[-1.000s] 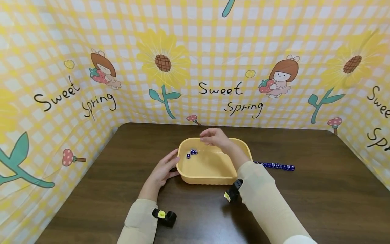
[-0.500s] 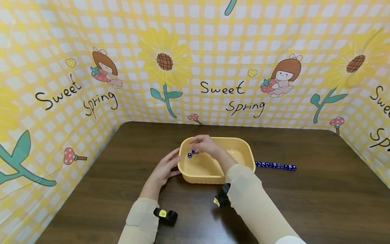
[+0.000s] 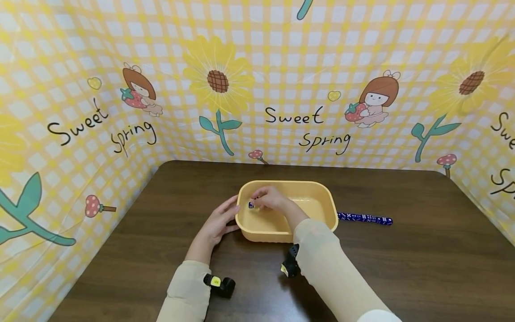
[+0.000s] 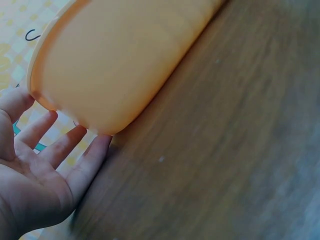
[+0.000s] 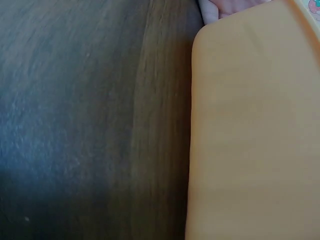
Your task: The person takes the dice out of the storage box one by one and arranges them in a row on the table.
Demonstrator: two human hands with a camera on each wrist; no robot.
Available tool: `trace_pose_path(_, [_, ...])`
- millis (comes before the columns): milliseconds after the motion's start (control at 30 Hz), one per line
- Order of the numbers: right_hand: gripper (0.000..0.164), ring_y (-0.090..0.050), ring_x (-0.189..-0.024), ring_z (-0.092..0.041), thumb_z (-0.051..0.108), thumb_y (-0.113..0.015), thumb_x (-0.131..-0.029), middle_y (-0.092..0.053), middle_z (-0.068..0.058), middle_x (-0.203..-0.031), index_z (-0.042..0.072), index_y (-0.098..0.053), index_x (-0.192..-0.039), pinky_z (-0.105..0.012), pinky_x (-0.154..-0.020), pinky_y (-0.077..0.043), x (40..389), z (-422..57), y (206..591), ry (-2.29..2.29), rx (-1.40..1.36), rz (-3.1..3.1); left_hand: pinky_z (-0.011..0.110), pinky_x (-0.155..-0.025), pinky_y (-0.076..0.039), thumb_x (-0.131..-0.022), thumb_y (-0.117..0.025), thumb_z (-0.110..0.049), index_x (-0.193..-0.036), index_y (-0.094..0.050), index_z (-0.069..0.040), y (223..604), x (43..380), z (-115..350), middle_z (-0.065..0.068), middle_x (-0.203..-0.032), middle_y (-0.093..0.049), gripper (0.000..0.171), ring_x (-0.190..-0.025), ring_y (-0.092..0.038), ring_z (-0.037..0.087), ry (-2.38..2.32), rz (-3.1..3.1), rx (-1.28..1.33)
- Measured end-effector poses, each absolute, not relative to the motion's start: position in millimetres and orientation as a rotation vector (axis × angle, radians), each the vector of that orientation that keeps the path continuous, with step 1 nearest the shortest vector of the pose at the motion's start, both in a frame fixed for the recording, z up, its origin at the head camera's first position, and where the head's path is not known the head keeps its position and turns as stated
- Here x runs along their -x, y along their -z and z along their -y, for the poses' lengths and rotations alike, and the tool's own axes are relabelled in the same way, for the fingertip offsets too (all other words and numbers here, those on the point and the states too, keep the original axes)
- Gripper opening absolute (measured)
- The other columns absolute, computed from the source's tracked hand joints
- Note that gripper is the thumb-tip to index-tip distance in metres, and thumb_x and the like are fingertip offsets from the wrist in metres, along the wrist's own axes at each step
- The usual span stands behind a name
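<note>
A yellow plastic basin stands on the table. My left hand steadies it at its left end; in the left wrist view, spread fingertips touch the outer wall and the thumb is at the rim. Inside the basin's left part lie small blue dice with white dots; one die shows in front of my right fingertips, and a bit of another shows just behind them. My right hand is down in the basin, fingers bent right at the dice. I cannot tell whether it pinches one. The right wrist view shows the basin's outer wall, not this hand.
A straight row of blue dice lies on the dark wooden table, running right from the basin's right end. Behind and at the sides hangs a yellow checked cloth with printed flowers. Each sleeve carries a black wrist camera.
My right hand has moved left and down into the basin, from above its far rim to the dice, which its fingers now partly cover. My left hand has stayed at the basin's side.
</note>
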State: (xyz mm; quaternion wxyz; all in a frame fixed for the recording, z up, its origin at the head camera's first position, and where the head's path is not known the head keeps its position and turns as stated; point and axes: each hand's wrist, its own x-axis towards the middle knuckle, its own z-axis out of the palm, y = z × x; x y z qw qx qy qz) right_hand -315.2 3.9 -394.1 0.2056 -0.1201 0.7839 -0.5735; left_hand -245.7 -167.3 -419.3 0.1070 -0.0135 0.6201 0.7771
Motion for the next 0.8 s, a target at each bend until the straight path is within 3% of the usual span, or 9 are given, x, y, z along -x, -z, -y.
trace_pose_path(567, [0.024, -0.048, -0.05, -0.014, -0.001, -0.064, -0.073, -0.059, -0.005, -0.071, -0.004, -0.061, -0.096, -0.024, -0.051, -0.043, 318.1, -0.8, 403.4, 1.481, 0.406, -2.318, 0.043, -0.075, -0.043, -0.087, -0.052, -0.017, -0.132, -0.036, -0.015, 420.3, 245.9, 167.4, 0.013, -0.13, -0.037, 0.047, -0.108, -0.042, 0.032, -2.277, -1.835, 0.032])
trace_pose_path(800, [0.023, -0.045, -0.049, -0.014, 0.0, -0.066, -0.071, -0.057, -0.003, -0.07, -0.002, -0.063, -0.093, -0.021, -0.047, -0.038, 318.3, 0.5, 404.1, 1.444, 0.425, -2.368, 0.043, -0.075, -0.044, -0.086, -0.054, -0.02, -0.132, -0.035, -0.016, 420.1, 246.0, 168.2, 0.013, -0.131, -0.036, 0.05, -0.107, -0.043, 0.032, -2.269, -1.846, 0.019])
